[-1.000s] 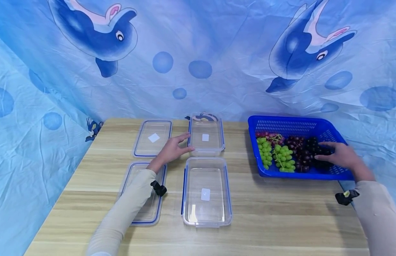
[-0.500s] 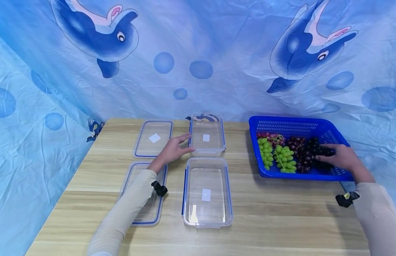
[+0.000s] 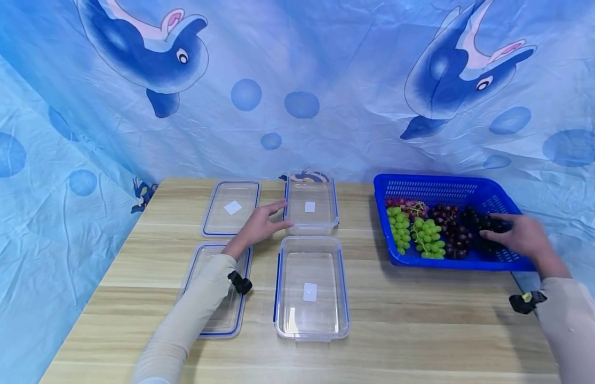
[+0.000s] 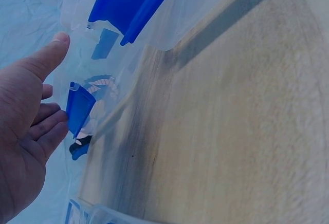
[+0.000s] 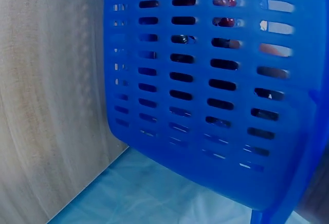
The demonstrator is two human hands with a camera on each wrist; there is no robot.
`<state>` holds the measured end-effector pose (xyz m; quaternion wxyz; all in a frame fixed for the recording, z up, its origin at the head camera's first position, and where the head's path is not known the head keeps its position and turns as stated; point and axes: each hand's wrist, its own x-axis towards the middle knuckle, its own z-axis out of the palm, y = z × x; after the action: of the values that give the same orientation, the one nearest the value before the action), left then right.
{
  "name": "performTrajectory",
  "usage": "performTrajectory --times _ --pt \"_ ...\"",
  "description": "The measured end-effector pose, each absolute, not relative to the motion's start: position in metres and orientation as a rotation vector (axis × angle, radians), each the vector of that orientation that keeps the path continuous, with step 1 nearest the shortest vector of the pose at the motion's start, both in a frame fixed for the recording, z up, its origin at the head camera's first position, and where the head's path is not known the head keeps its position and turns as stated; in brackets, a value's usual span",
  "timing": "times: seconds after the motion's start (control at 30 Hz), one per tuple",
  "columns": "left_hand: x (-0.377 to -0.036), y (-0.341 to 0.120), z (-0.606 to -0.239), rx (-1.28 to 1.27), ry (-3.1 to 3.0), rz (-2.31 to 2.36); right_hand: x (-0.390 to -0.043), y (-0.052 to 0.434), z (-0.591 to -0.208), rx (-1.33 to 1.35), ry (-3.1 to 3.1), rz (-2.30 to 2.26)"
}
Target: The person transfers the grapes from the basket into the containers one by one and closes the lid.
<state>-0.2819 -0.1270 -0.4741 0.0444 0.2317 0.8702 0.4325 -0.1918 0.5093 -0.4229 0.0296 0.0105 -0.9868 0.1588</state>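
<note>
One dark grape bunch (image 3: 484, 234) under right grip (image 3: 518, 234)

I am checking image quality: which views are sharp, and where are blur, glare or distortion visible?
Head view: evenly lit and sharp, soft shadows under the blue basket, table edges bent by the wide lens. Left wrist view: the far clear container is soft and hazy, and the left hand fills the near corner. Right wrist view: the basket wall is slightly soft, and the table grain beside it is smeared.
</note>
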Motion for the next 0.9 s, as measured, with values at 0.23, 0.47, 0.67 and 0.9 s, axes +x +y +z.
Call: performTrajectory --times 0.23,0.47,0.67,0.9 --pt "-0.281 -0.127 -0.474 0.707 2.662 1.324 -0.189 0.507 -0.412 -0.019 -2.999 0.521" --pt "-0.28 -0.127 -0.473 0.711 2.665 1.315 -0.187 0.505 -0.399 -0.054 -2.921 0.526" --pt "-0.28 -0.127 -0.473 0.716 2.666 1.315 -0.187 0.501 -0.387 -0.108 -2.851 0.507" --pt "-0.28 -0.128 -0.473 0.727 2.648 1.338 -0.191 0.482 -0.368 -0.172 -2.772 0.46"
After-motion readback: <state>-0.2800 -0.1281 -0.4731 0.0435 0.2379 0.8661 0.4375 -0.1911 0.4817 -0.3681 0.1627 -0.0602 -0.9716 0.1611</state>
